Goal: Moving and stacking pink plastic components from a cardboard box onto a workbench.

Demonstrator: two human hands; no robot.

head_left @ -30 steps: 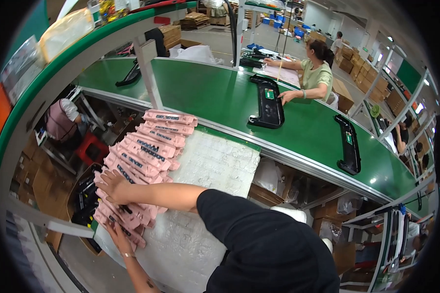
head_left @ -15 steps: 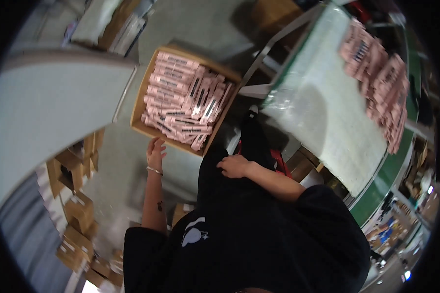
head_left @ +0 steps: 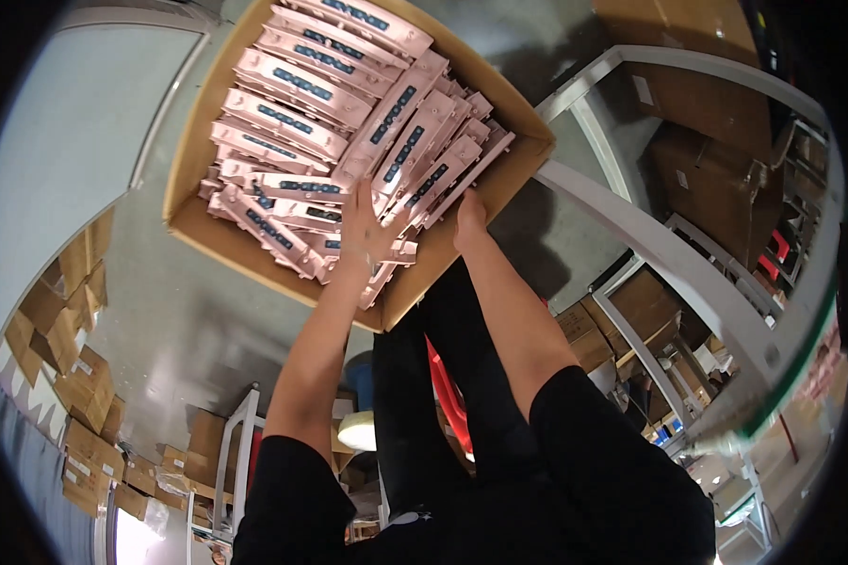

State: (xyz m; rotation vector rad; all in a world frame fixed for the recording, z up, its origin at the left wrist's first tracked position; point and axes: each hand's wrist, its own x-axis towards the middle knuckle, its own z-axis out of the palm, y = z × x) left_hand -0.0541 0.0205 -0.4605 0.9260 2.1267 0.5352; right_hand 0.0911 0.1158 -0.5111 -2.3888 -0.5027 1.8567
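Note:
A cardboard box (head_left: 193,179) holds many long pink plastic strips (head_left: 292,80), each with a dark blue row of markings on its face. Some lie in neat rows at the far left, others slant or lie jumbled at the near side. My left hand (head_left: 366,231) reaches over the near wall and rests on the jumbled strips, its fingers stretched and apart, somewhat blurred. Against the right-hand strips, just inside the box's right wall, is my right hand (head_left: 471,221); most of its fingers are hidden, so its grip does not show.
A white metal table frame (head_left: 660,221) stands to the right, with cardboard boxes (head_left: 716,179) behind it. More cartons (head_left: 89,386) are stacked at the lower left. A pale panel (head_left: 94,104) fills the upper left. Something red (head_left: 450,400) shows between my legs.
Both hands have moved forward into the box; the right one has left my thigh. The box now appears larger and nearer, and the tabletop has swung out to the right edge.

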